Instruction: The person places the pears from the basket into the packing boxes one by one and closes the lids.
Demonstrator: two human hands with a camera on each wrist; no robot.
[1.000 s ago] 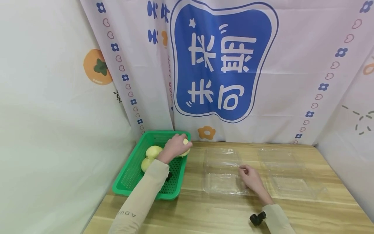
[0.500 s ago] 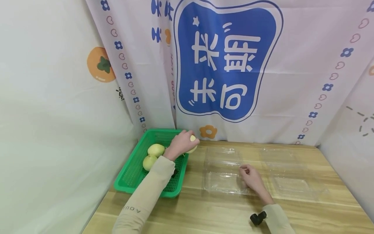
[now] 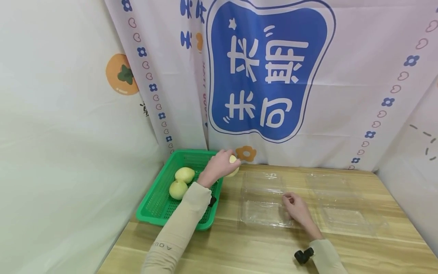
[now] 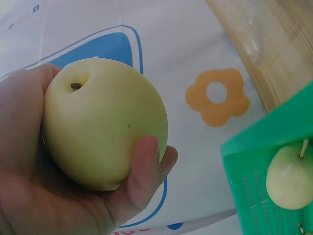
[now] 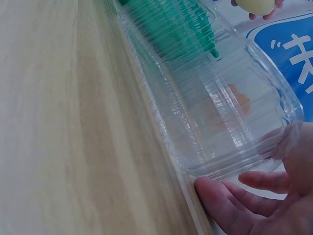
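My left hand [image 3: 219, 166] grips a pale yellow-green apple [image 4: 105, 122], holding it over the far right corner of the green basket [image 3: 145, 219]. In the left wrist view the fingers wrap the apple's sides and its brown-centred dent faces the camera. Two more apples [image 3: 178, 189] lie together inside the basket. My right hand [image 3: 298, 210] is at the right side of an open clear plastic clamshell container [image 3: 262, 214], holding its edge. The right wrist view shows a finger through the clear wall [image 5: 215, 122], with other fingers outside near the table.
A second open clear container [image 3: 343, 216] lies on the wooden table [image 3: 246, 251], right of my right hand. A printed cloth [image 3: 342, 125] hangs behind the table, and a white cloth [image 3: 68, 171] hangs along the left side.
My left hand has lifted the apple and carried it right, from inside the basket to beyond its far right rim. The right hand stays at the container; the head view has shifted slightly.
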